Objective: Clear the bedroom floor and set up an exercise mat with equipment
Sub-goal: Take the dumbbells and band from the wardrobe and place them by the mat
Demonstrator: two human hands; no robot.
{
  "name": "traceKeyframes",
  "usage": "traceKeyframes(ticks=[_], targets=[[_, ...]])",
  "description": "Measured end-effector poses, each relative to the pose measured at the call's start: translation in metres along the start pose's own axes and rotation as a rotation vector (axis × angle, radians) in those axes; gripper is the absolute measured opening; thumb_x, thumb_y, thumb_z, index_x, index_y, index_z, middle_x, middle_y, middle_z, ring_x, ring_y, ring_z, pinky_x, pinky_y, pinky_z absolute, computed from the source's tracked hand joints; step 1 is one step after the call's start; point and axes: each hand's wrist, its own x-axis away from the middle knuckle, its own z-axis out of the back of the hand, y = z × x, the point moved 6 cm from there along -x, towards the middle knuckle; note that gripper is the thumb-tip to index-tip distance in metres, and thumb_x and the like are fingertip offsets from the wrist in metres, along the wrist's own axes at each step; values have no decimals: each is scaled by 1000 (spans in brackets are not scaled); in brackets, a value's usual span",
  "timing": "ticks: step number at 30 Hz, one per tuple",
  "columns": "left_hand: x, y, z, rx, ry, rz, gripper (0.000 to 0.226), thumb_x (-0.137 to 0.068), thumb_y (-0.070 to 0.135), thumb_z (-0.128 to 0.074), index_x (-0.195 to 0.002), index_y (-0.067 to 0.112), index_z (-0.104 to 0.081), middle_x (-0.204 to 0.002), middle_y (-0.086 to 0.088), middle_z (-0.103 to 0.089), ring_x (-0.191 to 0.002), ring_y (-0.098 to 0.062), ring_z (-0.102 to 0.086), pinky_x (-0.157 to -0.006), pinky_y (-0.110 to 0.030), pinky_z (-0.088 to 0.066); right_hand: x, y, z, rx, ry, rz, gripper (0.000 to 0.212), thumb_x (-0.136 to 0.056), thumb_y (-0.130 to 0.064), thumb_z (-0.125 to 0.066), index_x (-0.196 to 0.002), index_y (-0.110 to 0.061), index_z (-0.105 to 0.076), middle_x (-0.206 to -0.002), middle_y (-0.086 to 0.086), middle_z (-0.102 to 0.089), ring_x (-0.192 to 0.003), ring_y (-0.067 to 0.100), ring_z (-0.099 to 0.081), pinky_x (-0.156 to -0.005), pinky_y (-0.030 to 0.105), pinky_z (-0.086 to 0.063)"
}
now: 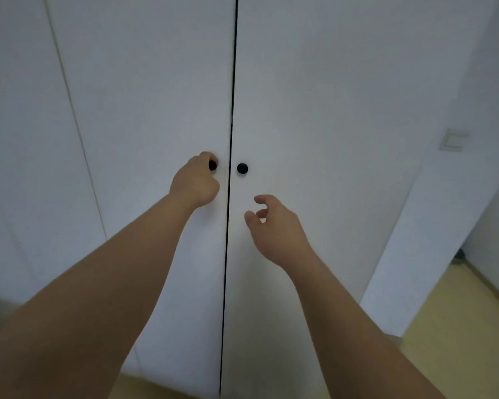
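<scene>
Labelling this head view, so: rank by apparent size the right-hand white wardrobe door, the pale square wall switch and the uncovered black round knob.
1. right-hand white wardrobe door
2. pale square wall switch
3. uncovered black round knob

The pale yellow floor (458,341) carries a tall white wardrobe (314,82) standing against the wall.

White wardrobe (314,96), double doors meeting at a dark centre seam. Left knob (212,165), black, just left of the seam, gripped by the left hand (196,182). Right knob (242,168), black, just right of the seam, untouched. Right hand (274,226) below it, fingers loosely curled, holding nothing. Wall switch (454,139) right of the wardrobe. Yellowish floor (458,326) at its foot.
</scene>
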Motion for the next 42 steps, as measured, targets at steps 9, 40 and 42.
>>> traceKeyframes(ticks=[9,40,42], targets=[[89,-42,52,113,319,-59,26,-93,8,-58,-112,26,-54,-106,7,-57,-89,-11,-57,-81,-20,-47,-12,-71,-56,-175,-146,115,53,-105,-38,-46,-155,-23,-35,-150,-3,-51,-136,17,-50,-114,35,-39],[226,-264,255,-18,719,299,55,-95,11,-60,-147,21,-43,-114,6,-65,-92,-12,-63,-83,-23,-43,55,-321,-277,-260,-625,529,43,-107,-39,-39,-82,-20,-68,-57,-14,-51,-66,9,-51,-69,28,-39],[222,-281,262,-20,723,318,53,-96,11,-58,-147,21,-44,-118,-1,-68,-98,-18,-67,-84,-24,-43,58,-333,-290,-254,-666,560,41,-107,-37,-38,-110,-15,-73,-86,-5,-68,-92,18,-62,-84,30,-45]])
